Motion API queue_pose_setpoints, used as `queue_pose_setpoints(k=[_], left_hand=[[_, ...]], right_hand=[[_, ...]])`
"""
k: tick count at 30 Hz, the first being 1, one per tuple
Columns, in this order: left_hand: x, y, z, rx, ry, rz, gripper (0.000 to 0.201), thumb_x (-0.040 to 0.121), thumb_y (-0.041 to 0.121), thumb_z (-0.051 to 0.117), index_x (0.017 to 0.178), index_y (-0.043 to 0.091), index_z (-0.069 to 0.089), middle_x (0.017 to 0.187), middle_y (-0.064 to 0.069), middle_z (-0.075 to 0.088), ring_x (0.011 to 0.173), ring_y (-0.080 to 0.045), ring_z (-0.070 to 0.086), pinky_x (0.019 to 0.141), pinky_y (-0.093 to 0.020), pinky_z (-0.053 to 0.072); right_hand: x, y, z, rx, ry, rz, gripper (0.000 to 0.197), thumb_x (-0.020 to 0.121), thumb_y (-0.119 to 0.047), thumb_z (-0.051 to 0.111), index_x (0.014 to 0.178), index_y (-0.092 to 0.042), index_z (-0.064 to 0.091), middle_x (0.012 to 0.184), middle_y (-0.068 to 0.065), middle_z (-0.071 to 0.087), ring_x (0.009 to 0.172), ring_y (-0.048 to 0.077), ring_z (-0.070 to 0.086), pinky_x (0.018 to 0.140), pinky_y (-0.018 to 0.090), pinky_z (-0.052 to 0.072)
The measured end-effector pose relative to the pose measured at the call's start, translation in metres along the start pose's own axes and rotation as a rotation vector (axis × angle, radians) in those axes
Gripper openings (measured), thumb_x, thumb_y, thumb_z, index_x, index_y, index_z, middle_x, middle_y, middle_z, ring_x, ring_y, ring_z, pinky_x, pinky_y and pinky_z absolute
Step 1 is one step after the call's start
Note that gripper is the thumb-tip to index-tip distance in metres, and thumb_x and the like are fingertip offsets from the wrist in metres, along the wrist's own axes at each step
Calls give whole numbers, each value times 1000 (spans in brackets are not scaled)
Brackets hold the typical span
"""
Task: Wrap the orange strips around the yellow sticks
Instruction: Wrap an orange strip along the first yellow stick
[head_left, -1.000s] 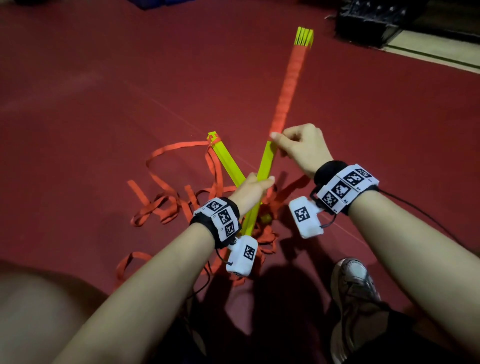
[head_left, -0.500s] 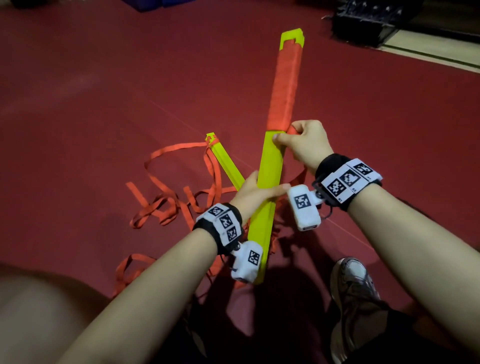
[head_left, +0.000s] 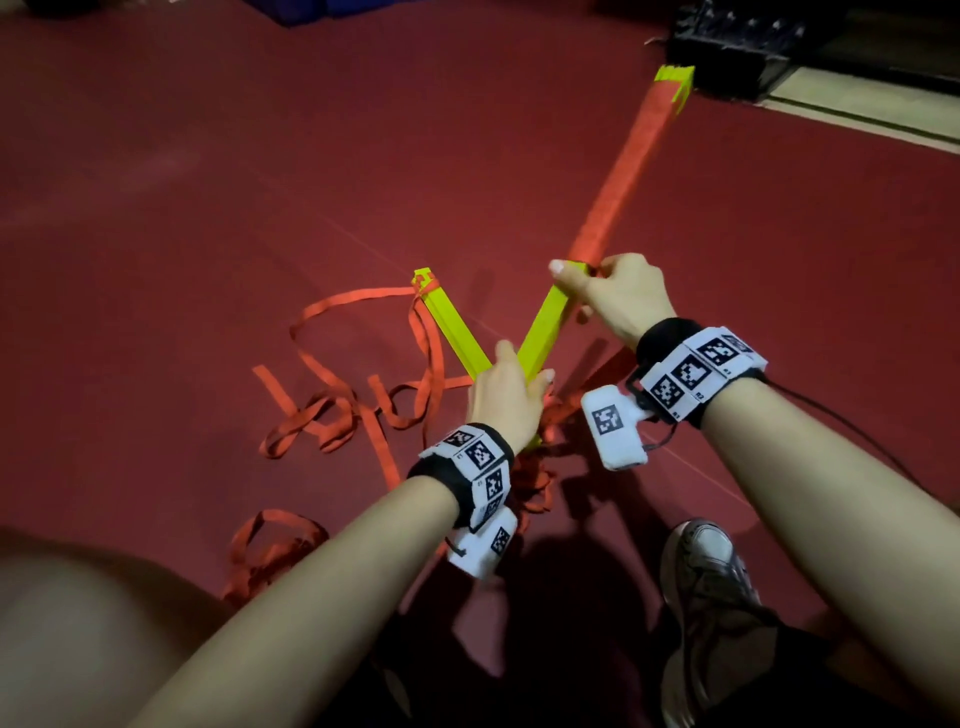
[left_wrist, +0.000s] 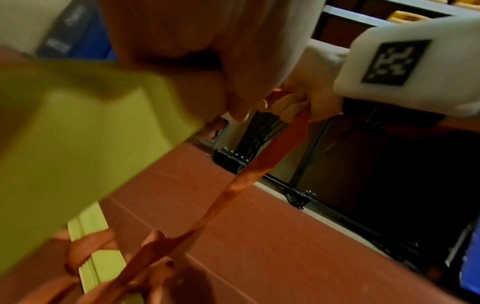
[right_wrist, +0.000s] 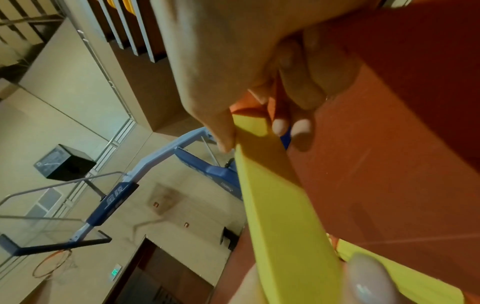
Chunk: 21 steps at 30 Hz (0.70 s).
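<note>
Since half a second ago you have rolled the held yellow stick (head_left: 545, 325) from its broad face onto its edge, and its far end has swung right. It rises from near your left hand (head_left: 506, 397) up and right, the far half already bound in orange wrap (head_left: 621, 176), with only the yellow tip bare beyond it. A second yellow stick (head_left: 449, 322) lies on the red floor (head_left: 208, 182) to the left, barely started, with loose orange strips (head_left: 332, 410) tangled around it.

Your left hand is clenched round the near end of the held stick. Your right hand (head_left: 615, 299) grips the stick at the wrap's near edge, its fingers (right_wrist: 281, 121) curled over the yellow face, pinning the strip there; the left wrist view shows the free strip (left_wrist: 249, 174) trailing taut from that hand down to the floor.

To do this turn well, I would say:
- keep the strip flat and under tension as you roll
- overlap each turn slightly, so no yellow shows
- let the left hand turn the stick while the right only guides
- watch the floor tangle for a snag.
</note>
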<state>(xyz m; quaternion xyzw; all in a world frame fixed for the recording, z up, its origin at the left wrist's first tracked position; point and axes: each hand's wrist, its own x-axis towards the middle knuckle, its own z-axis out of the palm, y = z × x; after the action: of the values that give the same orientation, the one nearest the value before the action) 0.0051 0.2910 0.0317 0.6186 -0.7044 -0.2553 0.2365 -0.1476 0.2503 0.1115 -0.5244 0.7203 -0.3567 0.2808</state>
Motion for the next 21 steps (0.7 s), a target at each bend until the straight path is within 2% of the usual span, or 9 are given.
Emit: queue_pose_setpoints(k=[3, 6, 8, 10, 12, 14, 17, 19, 21], left_hand=[[-2, 4, -4, -89, -120, 40, 57, 92, 54, 66, 117, 8, 42, 80, -4, 54, 76, -33, 55, 64, -39, 31], [3, 2, -15, -583, -352, -88, 40, 85, 51, 73, 99, 17, 58, 76, 5, 59, 68, -13, 57, 65, -32, 40], [0, -4, -15, -897, -553, -235, 29, 81, 37, 78, 94, 17, 63, 72, -2, 61, 64, -18, 60, 70, -32, 49], [-5, -8, -10, -998, -623, -292, 27, 78, 32, 79, 90, 15, 62, 67, -7, 61, 59, -24, 60, 65, -36, 53], [-7, -6, -4, -937, -494, -262, 26, 78, 32, 82, 83, 14, 64, 62, -7, 58, 53, -23, 56, 57, -33, 50], [-5, -2, -3, -753, -266, -214, 30, 81, 35, 83, 72, 14, 64, 58, -6, 60, 46, -18, 56, 52, -28, 47], [0, -6, -4, -232, 12, -100, 53, 75, 70, 68, 60, 21, 57, 60, 1, 66, 57, -20, 64, 55, -30, 47], [2, -14, -3, -15, 58, -91, 62, 66, 85, 53, 63, 24, 54, 65, 0, 67, 68, -28, 64, 62, -36, 51], [3, -16, -1, 5, 42, -80, 67, 63, 90, 49, 66, 24, 54, 67, 0, 67, 71, -29, 64, 66, -39, 53]], right_hand=[[4, 3, -7, 174, 2, 27, 45, 82, -54, 74, 63, -15, 61, 63, 8, 69, 43, 6, 51, 52, 25, 36], [5, 4, -14, 347, -99, 15, 39, 80, -42, 79, 78, -8, 62, 55, 4, 62, 41, 13, 35, 45, 27, 22], [3, 2, -17, 413, -179, -22, 34, 85, -33, 78, 74, -9, 57, 49, -3, 56, 44, 15, 27, 48, 29, 15], [1, -1, -18, 398, -205, -47, 40, 86, -32, 77, 66, -9, 52, 51, 2, 58, 43, 15, 27, 46, 27, 15], [-2, -4, -17, 272, -148, -66, 47, 87, -37, 76, 69, 3, 58, 57, 9, 64, 39, 13, 35, 42, 25, 22], [-2, -5, -16, 98, -49, -71, 44, 90, -38, 72, 73, 3, 67, 59, 10, 67, 38, 3, 45, 43, 14, 30], [3, -1, -14, -19, 5, -29, 38, 92, -37, 68, 74, -4, 76, 60, 6, 69, 42, -5, 50, 49, 13, 34], [4, -1, -10, -49, 12, -2, 35, 91, -36, 69, 72, -8, 78, 59, 2, 70, 43, -8, 50, 53, 18, 35], [5, -2, -8, -39, 20, 18, 33, 90, -34, 71, 68, -9, 75, 56, -1, 69, 41, -6, 48, 54, 20, 34]])
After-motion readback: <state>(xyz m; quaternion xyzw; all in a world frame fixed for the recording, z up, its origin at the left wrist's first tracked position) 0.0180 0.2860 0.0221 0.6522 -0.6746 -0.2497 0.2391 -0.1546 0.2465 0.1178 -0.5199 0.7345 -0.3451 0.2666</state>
